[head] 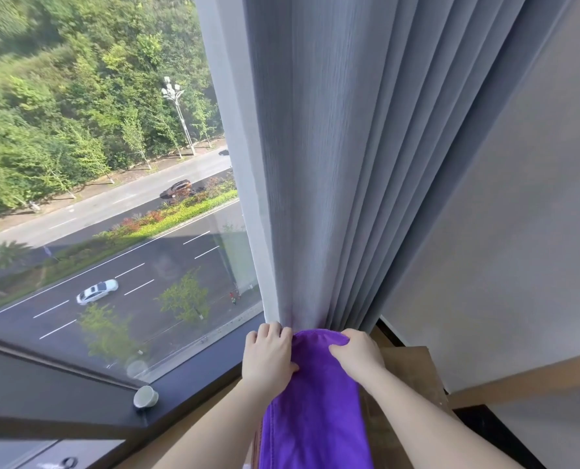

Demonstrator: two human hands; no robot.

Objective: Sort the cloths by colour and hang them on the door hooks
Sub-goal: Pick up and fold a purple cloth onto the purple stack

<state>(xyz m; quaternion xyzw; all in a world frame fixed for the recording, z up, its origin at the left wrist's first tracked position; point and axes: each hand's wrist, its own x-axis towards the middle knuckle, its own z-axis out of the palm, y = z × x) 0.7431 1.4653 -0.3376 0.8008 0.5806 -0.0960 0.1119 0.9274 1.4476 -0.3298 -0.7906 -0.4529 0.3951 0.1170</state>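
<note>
Low in the view, at about 6 o'clock, a purple cloth (315,407) runs up from the bottom edge to a rounded top fold just below the hem of a grey curtain (349,164). Both hands hold that top fold. The left hand (268,355) is at the cloth's 10 o'clock: its fingers (273,330) curl over the upper edge, and the thumb presses on the fabric's near face, so it grips the cloth. The right hand (358,355) is at the cloth's 2 o'clock, gripping the same way, with fingers hooked over the fold and thumb on the front. The hands are near each other with purple fabric bunched between them. Whether the cloth touches the curtain cannot be told.

The curtain hangs in pleats from 12 o'clock down to the hands. A window (95,164) fills the 9 to 11 o'clock side, showing trees, a road (129,258) and a white car (97,292). On the dark sill (197,377) at 7 o'clock sits a small round white object (145,396). A pale wall (518,231) covers 3 o'clock, and a brown wooden piece (413,367) lies at 4 o'clock, just beside the right hand.
</note>
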